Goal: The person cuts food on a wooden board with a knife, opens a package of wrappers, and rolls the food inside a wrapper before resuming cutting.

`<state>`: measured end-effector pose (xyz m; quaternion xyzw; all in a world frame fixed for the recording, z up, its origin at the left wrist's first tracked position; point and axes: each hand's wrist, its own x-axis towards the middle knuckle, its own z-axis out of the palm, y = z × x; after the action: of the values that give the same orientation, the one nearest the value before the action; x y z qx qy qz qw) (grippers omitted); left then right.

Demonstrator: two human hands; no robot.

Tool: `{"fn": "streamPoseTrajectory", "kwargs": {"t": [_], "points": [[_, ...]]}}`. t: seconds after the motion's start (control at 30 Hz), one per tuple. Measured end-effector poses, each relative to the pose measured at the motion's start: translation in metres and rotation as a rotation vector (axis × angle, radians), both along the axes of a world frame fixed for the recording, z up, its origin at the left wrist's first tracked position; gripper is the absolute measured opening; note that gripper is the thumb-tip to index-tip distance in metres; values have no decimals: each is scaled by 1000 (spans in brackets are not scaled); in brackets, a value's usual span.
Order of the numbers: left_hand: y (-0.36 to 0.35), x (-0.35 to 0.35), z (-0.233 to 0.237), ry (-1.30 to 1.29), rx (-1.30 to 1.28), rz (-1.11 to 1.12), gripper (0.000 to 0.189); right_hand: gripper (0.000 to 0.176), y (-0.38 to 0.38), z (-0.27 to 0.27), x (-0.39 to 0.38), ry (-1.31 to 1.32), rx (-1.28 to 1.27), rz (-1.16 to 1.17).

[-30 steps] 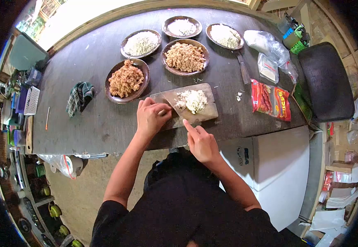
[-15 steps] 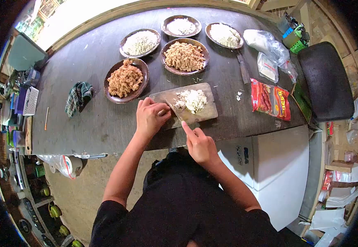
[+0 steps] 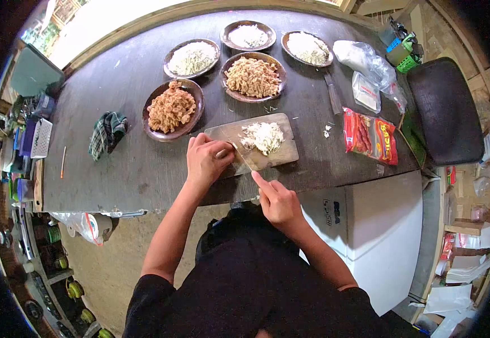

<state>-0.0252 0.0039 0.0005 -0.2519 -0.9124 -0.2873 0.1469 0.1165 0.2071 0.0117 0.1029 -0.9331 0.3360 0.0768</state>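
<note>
My right hand (image 3: 279, 203) is closed round a knife (image 3: 245, 160), index finger stretched along it. The thin blade points up and left across the cutting board (image 3: 283, 160), close to my left fingertips. My left hand (image 3: 206, 159) rests at the board's left end with its fingers curled down. A small whitish bit shows at those fingertips, but what they hold is mostly hidden. To the right of the blade, a heap of finely chopped pale vegetable (image 3: 264, 138) lies on the board.
Brown plates bear crumbly brown food (image 3: 253, 78), a reddish-brown heap (image 3: 172, 108) and pale shreds (image 3: 191, 58). A second knife (image 3: 333, 94) lies near a red sausage packet (image 3: 370, 137) and plastic bags (image 3: 366, 59). A checked cloth (image 3: 108, 134) is at left.
My right hand has shifted slightly down and to the right with the knife. My left hand stays nearly in place, and the chopped heap looks about the same.
</note>
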Motion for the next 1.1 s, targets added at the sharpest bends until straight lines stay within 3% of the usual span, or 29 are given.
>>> {"fn": "streamPoseTrajectory", "kwargs": {"t": [1.1], "points": [[0, 2, -2, -1, 13, -8, 12, 53, -2, 0, -14, -22, 45, -47]]}}
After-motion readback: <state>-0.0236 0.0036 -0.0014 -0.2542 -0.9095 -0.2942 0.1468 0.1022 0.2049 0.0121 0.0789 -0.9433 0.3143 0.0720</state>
